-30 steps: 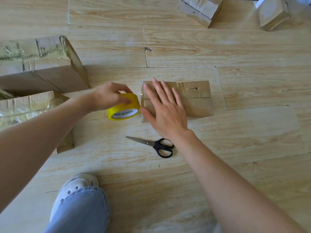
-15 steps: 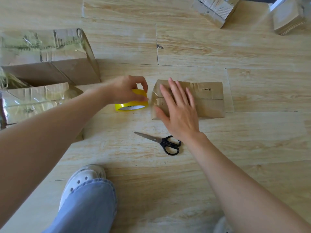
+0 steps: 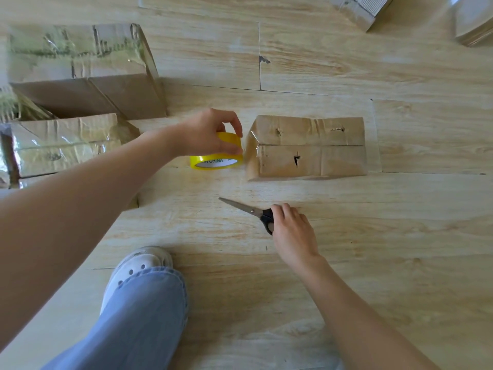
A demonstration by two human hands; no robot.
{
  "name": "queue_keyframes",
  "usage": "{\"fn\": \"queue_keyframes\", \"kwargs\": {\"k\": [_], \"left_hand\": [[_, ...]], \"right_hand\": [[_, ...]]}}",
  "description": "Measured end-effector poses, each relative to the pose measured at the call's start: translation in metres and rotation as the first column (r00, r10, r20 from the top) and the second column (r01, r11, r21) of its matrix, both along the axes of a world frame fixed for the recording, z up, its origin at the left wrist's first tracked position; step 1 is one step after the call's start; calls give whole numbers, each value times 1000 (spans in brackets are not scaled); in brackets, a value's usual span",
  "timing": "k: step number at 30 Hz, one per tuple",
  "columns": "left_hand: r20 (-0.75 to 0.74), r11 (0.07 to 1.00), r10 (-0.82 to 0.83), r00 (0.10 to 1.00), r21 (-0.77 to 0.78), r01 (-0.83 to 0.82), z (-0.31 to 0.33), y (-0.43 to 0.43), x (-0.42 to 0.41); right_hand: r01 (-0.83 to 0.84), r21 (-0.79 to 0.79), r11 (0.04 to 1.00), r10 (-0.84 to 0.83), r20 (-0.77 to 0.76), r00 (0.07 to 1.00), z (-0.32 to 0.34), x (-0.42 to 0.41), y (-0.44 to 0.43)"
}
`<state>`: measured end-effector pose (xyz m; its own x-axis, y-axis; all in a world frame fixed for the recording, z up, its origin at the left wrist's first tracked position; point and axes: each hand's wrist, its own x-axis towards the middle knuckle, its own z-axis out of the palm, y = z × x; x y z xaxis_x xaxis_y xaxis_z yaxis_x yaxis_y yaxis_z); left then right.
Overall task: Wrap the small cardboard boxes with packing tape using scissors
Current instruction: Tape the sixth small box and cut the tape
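A small brown cardboard box point(image 3: 309, 148) lies flat on the wood-pattern floor, with clear tape stuck over its left end. Just left of it stands a yellow tape roll point(image 3: 216, 156), gripped from above by my left hand point(image 3: 208, 133); a short stretch of tape runs from the roll to the box. Nearer to me lie black-handled scissors point(image 3: 246, 209), blades pointing left. My right hand point(image 3: 292, 231) covers their handles, fingers curled over them.
Two larger tape-wrapped cardboard boxes point(image 3: 80, 73) point(image 3: 66, 145) sit at the left. More small boxes point(image 3: 365, 9) point(image 3: 472, 20) lie at the top right edge. My leg in blue jeans with a white shoe point(image 3: 138, 265) is at the bottom.
My right hand has left the top of the small box and come back onto the scissors' handles. My left hand stays on the tape roll beside the box.
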<state>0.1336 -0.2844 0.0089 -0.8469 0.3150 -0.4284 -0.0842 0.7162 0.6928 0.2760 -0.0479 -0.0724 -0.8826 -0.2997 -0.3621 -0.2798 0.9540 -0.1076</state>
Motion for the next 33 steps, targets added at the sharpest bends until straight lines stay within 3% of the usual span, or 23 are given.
{"fn": "queue_keyframes", "kwargs": {"k": [4, 7, 10, 14, 18, 21, 25, 33], "left_hand": [[4, 1000, -3, 1000, 9, 3, 2, -2, 2], [5, 1000, -5, 1000, 1, 5, 2, -3, 3], [5, 1000, -3, 1000, 6, 3, 2, -4, 3], [-8, 1000, -1, 1000, -6, 1, 2, -3, 4], [-49, 1000, 9, 999, -23, -10, 1, 0, 5], [-54, 1000, 16, 998, -20, -17, 1, 0, 5], [-48, 1000, 27, 998, -9, -28, 2, -2, 4], [-41, 999, -21, 999, -45, 19, 6, 1, 4]], "right_hand": [[112, 23, 993, -112, -21, 994, -3, -4, -3], [71, 108, 992, -71, -4, 997, -2, -1, -4], [179, 11, 984, -179, 87, 980, 7, 10, -3], [521, -284, 805, -372, 443, 816, 24, 31, -4], [700, -436, 566, -424, 574, 700, 45, 35, -23], [776, -455, 437, -421, 659, 623, 64, 28, -38], [839, -405, 364, -359, 770, 527, 80, 23, -48], [833, -478, 278, -391, 736, 553, 84, -2, -52]]}}
